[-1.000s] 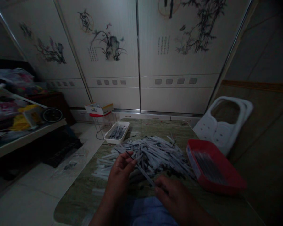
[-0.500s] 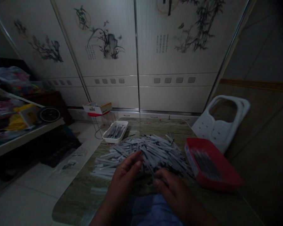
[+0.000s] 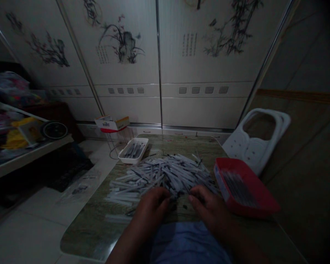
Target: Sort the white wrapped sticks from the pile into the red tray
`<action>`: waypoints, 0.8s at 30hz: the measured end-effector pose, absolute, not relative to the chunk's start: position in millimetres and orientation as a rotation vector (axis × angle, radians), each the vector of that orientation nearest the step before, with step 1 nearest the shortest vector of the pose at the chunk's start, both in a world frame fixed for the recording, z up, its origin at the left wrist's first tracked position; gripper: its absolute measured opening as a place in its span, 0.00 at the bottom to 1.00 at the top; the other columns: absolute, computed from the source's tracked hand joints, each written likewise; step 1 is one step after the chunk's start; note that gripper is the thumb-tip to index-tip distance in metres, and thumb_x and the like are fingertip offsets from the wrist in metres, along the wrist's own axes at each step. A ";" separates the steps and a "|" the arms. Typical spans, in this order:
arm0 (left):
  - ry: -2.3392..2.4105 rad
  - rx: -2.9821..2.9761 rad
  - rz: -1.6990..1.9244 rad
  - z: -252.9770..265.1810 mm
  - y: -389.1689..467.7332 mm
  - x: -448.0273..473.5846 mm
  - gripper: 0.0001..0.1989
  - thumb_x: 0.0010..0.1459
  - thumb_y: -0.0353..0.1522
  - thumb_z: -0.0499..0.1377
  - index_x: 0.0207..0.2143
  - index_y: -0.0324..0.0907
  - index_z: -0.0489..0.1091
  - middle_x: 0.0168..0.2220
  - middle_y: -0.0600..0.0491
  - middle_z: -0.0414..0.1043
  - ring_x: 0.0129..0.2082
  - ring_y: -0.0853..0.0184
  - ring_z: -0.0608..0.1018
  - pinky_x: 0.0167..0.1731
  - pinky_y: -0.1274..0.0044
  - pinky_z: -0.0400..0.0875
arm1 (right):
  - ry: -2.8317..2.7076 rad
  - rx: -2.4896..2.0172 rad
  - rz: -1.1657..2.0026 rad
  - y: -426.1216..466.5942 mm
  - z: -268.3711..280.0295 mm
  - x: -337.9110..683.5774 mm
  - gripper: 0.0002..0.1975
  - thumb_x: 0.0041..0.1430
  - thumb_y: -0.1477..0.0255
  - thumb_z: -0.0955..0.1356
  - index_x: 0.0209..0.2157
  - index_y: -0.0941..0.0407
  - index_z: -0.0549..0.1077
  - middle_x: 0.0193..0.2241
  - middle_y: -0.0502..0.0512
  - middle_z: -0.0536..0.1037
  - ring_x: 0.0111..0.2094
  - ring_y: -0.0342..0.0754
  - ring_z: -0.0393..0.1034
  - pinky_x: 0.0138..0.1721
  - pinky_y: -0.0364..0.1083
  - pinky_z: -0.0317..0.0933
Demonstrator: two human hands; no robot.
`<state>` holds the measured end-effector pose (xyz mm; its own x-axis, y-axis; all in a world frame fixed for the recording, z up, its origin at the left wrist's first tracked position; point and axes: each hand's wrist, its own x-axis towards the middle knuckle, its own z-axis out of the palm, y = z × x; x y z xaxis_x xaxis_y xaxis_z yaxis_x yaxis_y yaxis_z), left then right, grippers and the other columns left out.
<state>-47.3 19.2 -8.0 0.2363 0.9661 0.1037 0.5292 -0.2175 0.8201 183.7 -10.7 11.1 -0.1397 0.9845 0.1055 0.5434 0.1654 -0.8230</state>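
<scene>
A wide heap of thin, pale, pen-like sticks, some with dark parts, lies across the table. At the heap's near edge, my left hand has its fingers curled down among dark small pieces; anything inside them is hidden. To its right, my right hand closes thumb and forefinger at the edge of the sticks. Dim light and blur hide what this pinch holds. A small dark piece rests on the table between both hands.
Right of the heap stands a red tray with a row of sticks; a white tray with more sits at the far left of the table. A folded white chair leans behind. Left are a box on a stool and a cluttered shelf.
My hands have moved apart and lower toward the heap's near edge. The thin stick that was between them no longer shows clearly. The view has tipped slightly.
</scene>
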 end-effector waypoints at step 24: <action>1.470 2.653 0.321 -11.3 3.2 9.9 0.07 0.63 0.34 0.58 0.40 0.49 0.77 0.39 0.48 0.73 0.43 0.53 0.69 0.42 0.64 0.58 | -1.746 -1.444 0.840 -5.5 -0.7 191.1 0.06 0.65 0.67 0.65 0.37 0.53 0.73 0.32 0.50 0.77 0.36 0.49 0.72 0.36 0.46 0.61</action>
<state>9.9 3.2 -11.3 0.5146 0.8461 0.1388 0.8269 -0.5326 0.1807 191.1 -5.5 -0.7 -0.1243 0.9854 0.1159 0.5246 0.1645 -0.8353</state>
